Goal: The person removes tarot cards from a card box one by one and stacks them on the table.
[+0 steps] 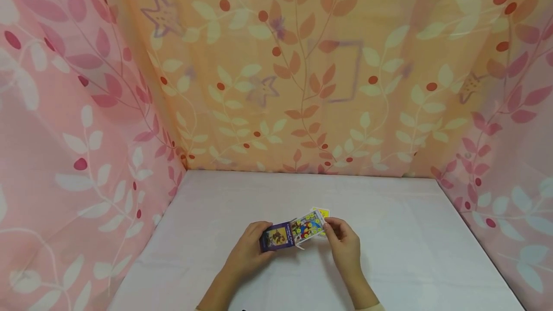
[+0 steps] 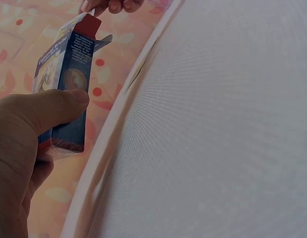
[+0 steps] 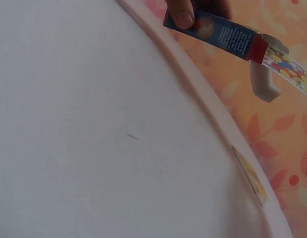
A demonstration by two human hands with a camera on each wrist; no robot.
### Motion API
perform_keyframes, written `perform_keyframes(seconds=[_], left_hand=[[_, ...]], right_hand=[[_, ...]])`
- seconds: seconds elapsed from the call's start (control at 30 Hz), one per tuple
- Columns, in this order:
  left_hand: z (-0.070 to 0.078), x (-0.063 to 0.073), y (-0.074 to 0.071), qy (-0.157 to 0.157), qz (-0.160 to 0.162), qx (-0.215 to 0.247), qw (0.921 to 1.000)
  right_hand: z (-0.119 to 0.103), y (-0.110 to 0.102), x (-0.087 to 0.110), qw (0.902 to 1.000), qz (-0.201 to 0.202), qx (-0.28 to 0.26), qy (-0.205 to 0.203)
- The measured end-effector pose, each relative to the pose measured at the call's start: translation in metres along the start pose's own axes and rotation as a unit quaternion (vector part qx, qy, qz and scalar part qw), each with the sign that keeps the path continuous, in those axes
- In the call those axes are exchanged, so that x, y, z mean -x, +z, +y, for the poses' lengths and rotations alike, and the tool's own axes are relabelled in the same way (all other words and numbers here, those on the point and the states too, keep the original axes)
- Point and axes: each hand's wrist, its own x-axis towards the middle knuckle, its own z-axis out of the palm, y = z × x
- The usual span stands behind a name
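Observation:
A dark blue tarot card box (image 1: 278, 237) is held in my left hand (image 1: 248, 248), thumb along its narrow side in the left wrist view. Its open end points to the right, with a red edge and a pale flap (image 3: 262, 82) standing out in the right wrist view. A colourful picture card (image 1: 307, 227) sticks partway out of that end. My right hand (image 1: 345, 241) pinches the card's outer end between thumb and fingers. Behind it, a yellow card (image 1: 323, 213) lies on the white table, partly hidden by the picture card and the right hand.
The white-covered table (image 1: 207, 205) runs back to an orange leaf-patterned curtain (image 1: 302, 85). Pink leaf-patterned curtains (image 1: 86, 133) stand along the left and right sides.

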Motion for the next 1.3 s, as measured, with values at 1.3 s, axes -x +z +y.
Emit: perform_keyframes(seconds=[1.3], left_hand=[[0.000,0.000,-0.001,-0.008,-0.005,0.003,1.0000]], right_hand=[[0.001,-0.020,-0.013,0.9989,0.042,-0.009,0.021]])
